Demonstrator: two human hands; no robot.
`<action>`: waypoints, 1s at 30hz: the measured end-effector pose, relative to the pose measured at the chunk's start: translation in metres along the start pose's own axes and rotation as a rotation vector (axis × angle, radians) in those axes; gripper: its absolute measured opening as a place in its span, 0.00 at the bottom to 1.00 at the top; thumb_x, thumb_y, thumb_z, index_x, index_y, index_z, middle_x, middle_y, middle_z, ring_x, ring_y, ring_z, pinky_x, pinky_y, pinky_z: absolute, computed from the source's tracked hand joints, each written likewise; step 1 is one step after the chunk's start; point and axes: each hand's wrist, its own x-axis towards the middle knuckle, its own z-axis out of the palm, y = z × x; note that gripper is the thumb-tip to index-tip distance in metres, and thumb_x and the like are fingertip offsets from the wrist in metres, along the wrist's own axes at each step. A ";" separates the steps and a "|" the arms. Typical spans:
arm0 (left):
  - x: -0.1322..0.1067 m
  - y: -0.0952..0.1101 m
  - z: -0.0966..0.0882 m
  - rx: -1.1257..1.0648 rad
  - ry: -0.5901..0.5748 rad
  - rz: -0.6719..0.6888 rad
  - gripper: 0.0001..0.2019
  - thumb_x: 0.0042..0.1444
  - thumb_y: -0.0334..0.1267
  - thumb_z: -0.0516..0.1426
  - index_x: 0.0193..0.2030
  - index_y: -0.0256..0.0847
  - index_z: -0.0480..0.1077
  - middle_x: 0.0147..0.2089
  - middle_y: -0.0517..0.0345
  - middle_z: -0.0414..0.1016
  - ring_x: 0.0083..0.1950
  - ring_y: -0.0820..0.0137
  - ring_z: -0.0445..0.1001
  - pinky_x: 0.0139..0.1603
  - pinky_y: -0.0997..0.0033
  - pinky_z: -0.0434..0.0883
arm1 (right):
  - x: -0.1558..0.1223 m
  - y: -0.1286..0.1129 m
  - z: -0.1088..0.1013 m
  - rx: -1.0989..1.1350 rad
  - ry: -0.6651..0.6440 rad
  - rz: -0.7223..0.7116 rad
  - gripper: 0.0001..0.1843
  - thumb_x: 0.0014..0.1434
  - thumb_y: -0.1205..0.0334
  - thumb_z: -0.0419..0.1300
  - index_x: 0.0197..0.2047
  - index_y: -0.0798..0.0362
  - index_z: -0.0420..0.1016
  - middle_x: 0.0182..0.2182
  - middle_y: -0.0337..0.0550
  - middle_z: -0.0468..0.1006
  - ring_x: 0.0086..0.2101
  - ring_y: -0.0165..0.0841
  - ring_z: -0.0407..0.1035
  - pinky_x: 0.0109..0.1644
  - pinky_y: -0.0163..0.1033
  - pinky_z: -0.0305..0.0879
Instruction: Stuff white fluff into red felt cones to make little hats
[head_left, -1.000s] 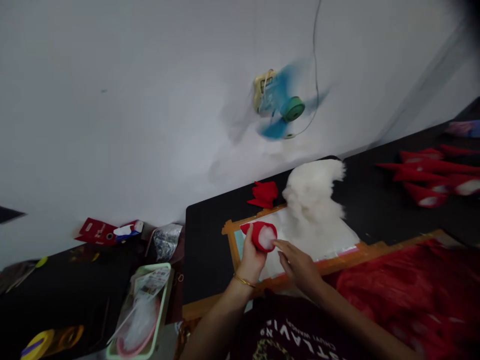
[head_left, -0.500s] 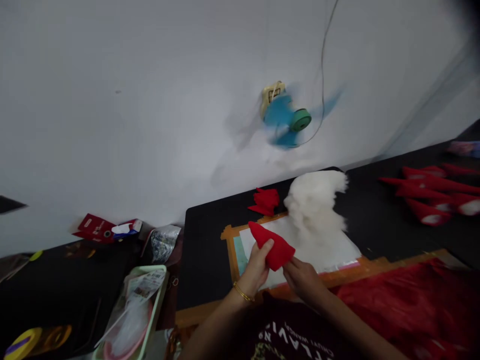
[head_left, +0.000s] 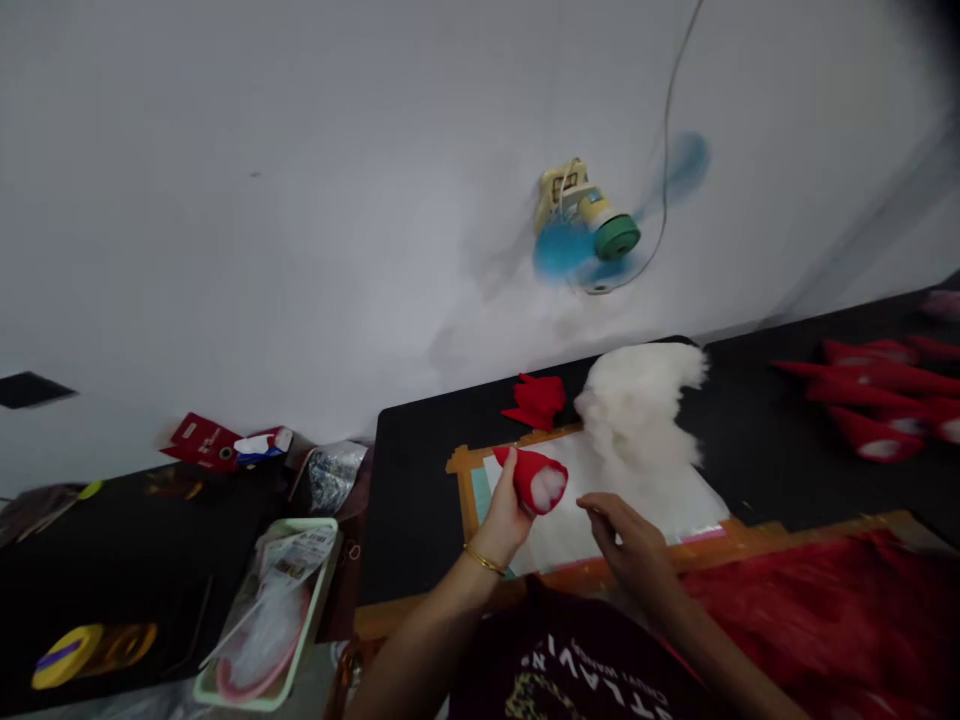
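My left hand [head_left: 510, 515] is wrapped round a red fabric cone [head_left: 534, 478], with its wide mouth turned toward the right. White stuffing [head_left: 549, 488] fills that mouth. Just right of the cone, apart from it, my right hand [head_left: 630, 540] hangs over the white sheet [head_left: 559, 540] with its fingers stretched leftward; I see nothing in it. A fluffy heap of white fibre [head_left: 637, 400] rests on the far part of the sheet. Behind the cone lie flat red fabric pieces [head_left: 538, 400].
Several stuffed red cones [head_left: 877, 400] lie on the black table at the right. Red fabric or plastic [head_left: 817, 610] covers the near right. A pale green basket [head_left: 330, 550] stands at the left. A wall fan [head_left: 615, 238] spins above the table.
My right hand has drawn away from the cone's mouth to the right. My left hand has turned the cone so that its stuffed end shows. The view has shifted slightly.
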 end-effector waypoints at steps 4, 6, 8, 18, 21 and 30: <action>-0.007 -0.011 -0.002 0.081 -0.117 0.017 0.21 0.49 0.48 0.68 0.41 0.33 0.73 0.41 0.48 0.77 0.37 0.67 0.76 0.46 0.69 0.72 | 0.005 0.000 0.023 -0.220 -0.227 -0.127 0.20 0.66 0.71 0.48 0.56 0.54 0.72 0.55 0.46 0.70 0.54 0.35 0.67 0.57 0.40 0.69; -0.011 -0.020 -0.004 0.188 -0.155 0.142 0.22 0.47 0.47 0.69 0.43 0.33 0.72 0.41 0.48 0.77 0.37 0.67 0.75 0.44 0.69 0.72 | 0.008 0.001 0.037 -0.338 -0.380 -0.066 0.17 0.63 0.72 0.50 0.50 0.56 0.75 0.51 0.50 0.73 0.52 0.40 0.68 0.52 0.41 0.71; -0.014 -0.028 -0.007 0.306 -0.167 0.273 0.24 0.47 0.46 0.69 0.46 0.34 0.72 0.42 0.47 0.77 0.39 0.65 0.76 0.43 0.69 0.72 | 0.008 0.003 0.046 -0.392 -0.510 0.037 0.13 0.62 0.72 0.51 0.43 0.57 0.77 0.44 0.52 0.75 0.48 0.41 0.70 0.46 0.39 0.72; -0.006 -0.011 -0.020 0.145 -0.143 0.098 0.25 0.44 0.44 0.70 0.46 0.35 0.73 0.49 0.43 0.77 0.49 0.57 0.76 0.52 0.60 0.72 | -0.016 0.016 0.004 0.121 -0.077 0.260 0.15 0.68 0.55 0.51 0.51 0.54 0.71 0.43 0.48 0.74 0.36 0.30 0.71 0.40 0.33 0.72; -0.012 -0.008 -0.015 0.117 -0.143 -0.018 0.22 0.45 0.45 0.70 0.44 0.35 0.74 0.50 0.43 0.76 0.49 0.59 0.76 0.53 0.62 0.72 | -0.002 0.025 0.004 0.287 -0.030 0.510 0.27 0.59 0.47 0.60 0.54 0.57 0.67 0.42 0.49 0.73 0.28 0.27 0.66 0.27 0.31 0.68; -0.020 -0.042 -0.008 0.315 -0.207 0.100 0.23 0.45 0.45 0.70 0.45 0.36 0.71 0.42 0.49 0.77 0.38 0.67 0.75 0.40 0.71 0.72 | 0.013 0.040 0.051 0.412 -0.055 0.590 0.11 0.45 0.59 0.50 0.30 0.57 0.67 0.28 0.42 0.70 0.30 0.28 0.63 0.32 0.30 0.62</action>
